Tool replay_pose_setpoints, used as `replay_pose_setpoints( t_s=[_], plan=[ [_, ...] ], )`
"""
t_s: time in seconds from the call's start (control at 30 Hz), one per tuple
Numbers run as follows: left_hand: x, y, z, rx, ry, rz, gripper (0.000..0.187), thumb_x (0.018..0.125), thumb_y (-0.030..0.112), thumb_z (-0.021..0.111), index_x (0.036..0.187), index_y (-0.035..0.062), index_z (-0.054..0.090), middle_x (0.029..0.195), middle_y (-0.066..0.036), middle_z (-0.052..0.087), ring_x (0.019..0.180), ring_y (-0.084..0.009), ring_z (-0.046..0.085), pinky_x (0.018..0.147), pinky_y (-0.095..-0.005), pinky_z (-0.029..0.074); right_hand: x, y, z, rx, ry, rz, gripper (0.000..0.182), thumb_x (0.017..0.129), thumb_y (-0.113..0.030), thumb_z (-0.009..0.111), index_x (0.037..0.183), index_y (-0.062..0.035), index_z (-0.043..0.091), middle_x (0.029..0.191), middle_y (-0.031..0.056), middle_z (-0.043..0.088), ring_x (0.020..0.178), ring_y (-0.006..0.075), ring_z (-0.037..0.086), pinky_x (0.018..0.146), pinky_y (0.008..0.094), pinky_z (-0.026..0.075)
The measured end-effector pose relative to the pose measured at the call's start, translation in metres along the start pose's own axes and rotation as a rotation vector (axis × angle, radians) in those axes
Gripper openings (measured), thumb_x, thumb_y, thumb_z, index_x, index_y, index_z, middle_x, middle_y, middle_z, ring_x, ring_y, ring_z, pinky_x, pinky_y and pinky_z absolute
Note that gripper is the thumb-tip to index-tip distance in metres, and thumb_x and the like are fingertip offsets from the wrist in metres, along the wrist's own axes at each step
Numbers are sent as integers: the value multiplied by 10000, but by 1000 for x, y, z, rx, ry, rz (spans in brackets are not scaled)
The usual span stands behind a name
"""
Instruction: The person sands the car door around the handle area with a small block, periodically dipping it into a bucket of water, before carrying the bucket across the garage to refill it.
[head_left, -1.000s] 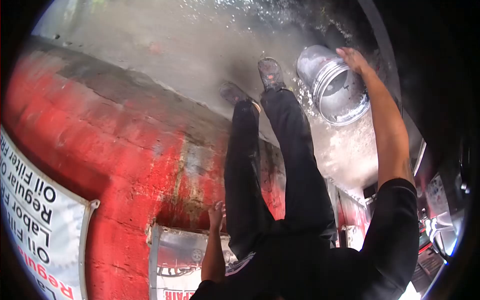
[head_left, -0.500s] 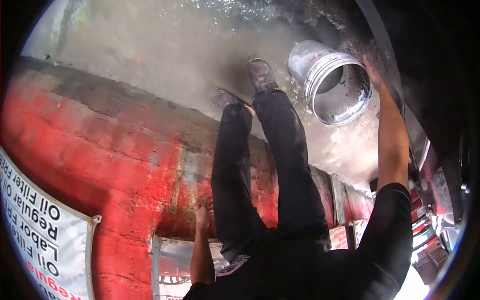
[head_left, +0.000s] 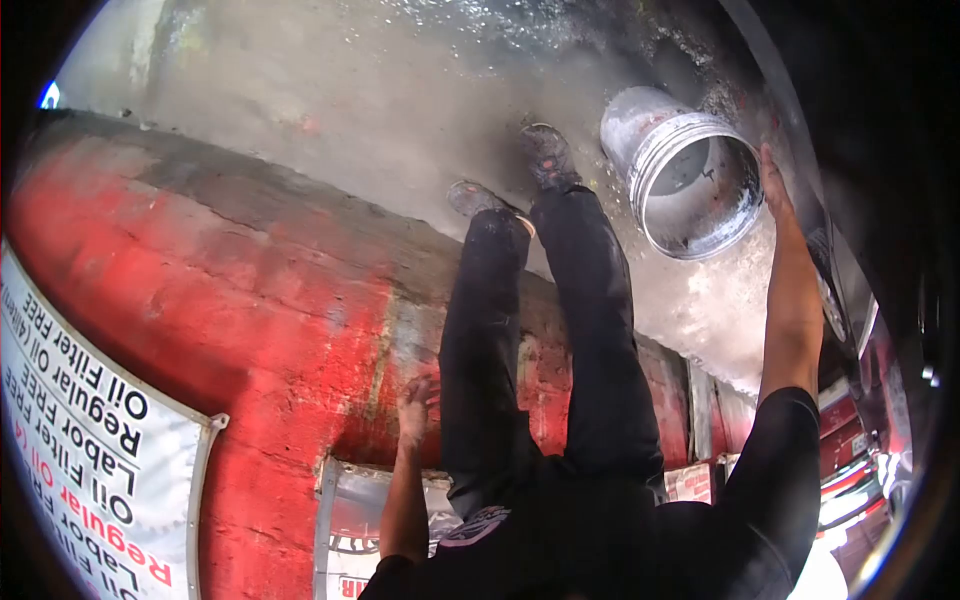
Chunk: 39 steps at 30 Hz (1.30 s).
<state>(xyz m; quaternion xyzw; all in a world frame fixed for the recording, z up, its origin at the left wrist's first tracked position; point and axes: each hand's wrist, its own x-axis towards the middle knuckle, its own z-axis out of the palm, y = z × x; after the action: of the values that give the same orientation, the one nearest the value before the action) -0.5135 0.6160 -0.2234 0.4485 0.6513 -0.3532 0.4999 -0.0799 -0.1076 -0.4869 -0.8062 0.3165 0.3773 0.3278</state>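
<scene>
A whitish, stained bucket (head_left: 640, 135) is tilted on the wet floor, its round mouth turned toward me. My right hand (head_left: 778, 188) is at the right side of the bucket's rim, with its fingers closed on the edge. The inside looks grey and streaked, with a dark spot near the bottom. My left hand (head_left: 415, 405) hangs beside my left leg, in front of the red wall. Its fingers are loosely bent and apart, with nothing in them.
Wet concrete floor (head_left: 330, 90) spreads around my shoes (head_left: 548, 155). A red painted wall (head_left: 270, 330) is behind my legs. A white banner (head_left: 160, 420) with oil service lettering appears upside down at left. Dark, shiny bodywork (head_left: 850, 150) borders the right side.
The whole view has shifted, so things sit slightly farther right and lower. My right hand has moved a little lower along the bucket's rim. My left hand stays by my leg.
</scene>
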Motion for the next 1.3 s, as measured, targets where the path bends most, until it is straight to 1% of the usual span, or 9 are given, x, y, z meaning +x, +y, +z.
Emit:
replay_pose_setpoints(
  t_s=[0.2, 0.33, 0.53, 0.6, 0.67, 0.8, 0.9, 1.03, 1.3],
  plan=[
    [16, 7, -4, -71, 31, 71, 391, 1070, 303, 563, 1309, -3, 611, 1108, -67, 707, 938, -168, 682, 815, -337, 545, -45, -97, 2, -141, -91, 335, 961, 950, -827, 261, 1614, -134, 304, 1670, 161, 264, 1530, 360, 248, 1147, 506, 381],
    [22, 0, 0, 15, 34, 67, 383, 1067, 308, 570, 1306, 13, 615, 1080, -59, 709, 930, -164, 682, 810, -330, 542, -28, -64, -15, -96, -173, 436, 981, 929, -842, 309, 1612, -138, 311, 1671, 156, 265, 1536, 337, 241, 1139, 558, 369],
    [-5, -3, -9, -3, 22, 23, 372, 1065, 307, 571, 1322, 41, 609, 1104, -80, 705, 954, -174, 681, 799, -336, 557, -17, 57, -32, -268, 44, -96, 938, 960, -746, 439, 1623, -108, 254, 1481, 197, 533, 1418, 320, 454, 1038, 513, 480],
    [-18, -4, -14, 11, 26, 60, 396, 1055, 321, 592, 1327, 33, 602, 1100, -92, 703, 946, -177, 687, 771, -332, 573, -108, 7, -6, -134, 75, 160, 801, 991, -569, 573, 1565, -61, 342, 1153, 157, 688, 1033, 279, 673, 811, 414, 573],
    [-26, -3, -18, 7, 12, 69, 398, 1054, 320, 596, 1326, 31, 603, 1101, -91, 703, 938, -175, 690, 766, -328, 574, -132, 32, 10, 26, 184, 33, 427, 925, -152, 690, 1296, -59, 501, 747, 63, 632, 560, 194, 599, 521, 332, 515],
    [-59, 25, -17, -41, 17, 121, 356, 1048, 276, 605, 1312, 37, 622, 1090, -73, 708, 895, -161, 684, 735, -305, 572, -212, 11, 46, 509, 209, 203, 141, 976, -275, 651, 1009, -159, 579, 794, 25, 623, 750, 179, 658, 597, 357, 532],
    [-92, 34, -33, -108, -4, 200, 326, 1046, 250, 609, 1298, 44, 633, 1063, -48, 716, 862, -136, 681, 707, -292, 576, -246, -10, 69, 908, -24, 230, 253, 1012, -363, 612, 1146, -155, 557, 958, 30, 624, 972, 275, 676, 790, 471, 537],
    [-147, 63, -50, -96, 75, 202, 305, 1050, 268, 604, 1293, 88, 639, 1022, -22, 724, 842, -124, 684, 689, -279, 561, -200, -67, 87, 883, -133, 357, 217, 1016, -386, 581, 959, -183, 532, 716, 1, 492, 630, 172, 538, 671, 391, 494],
    [-193, 69, -104, -223, 161, 201, 275, 1054, 250, 559, 1256, 76, 625, 1012, -32, 708, 811, -132, 674, 683, -329, 573, -269, -192, 60, 860, 105, 207, 463, 1002, -444, 617, 674, -169, 439, 529, 9, 394, 443, 178, 402, 445, 368, 410]
  ],
)
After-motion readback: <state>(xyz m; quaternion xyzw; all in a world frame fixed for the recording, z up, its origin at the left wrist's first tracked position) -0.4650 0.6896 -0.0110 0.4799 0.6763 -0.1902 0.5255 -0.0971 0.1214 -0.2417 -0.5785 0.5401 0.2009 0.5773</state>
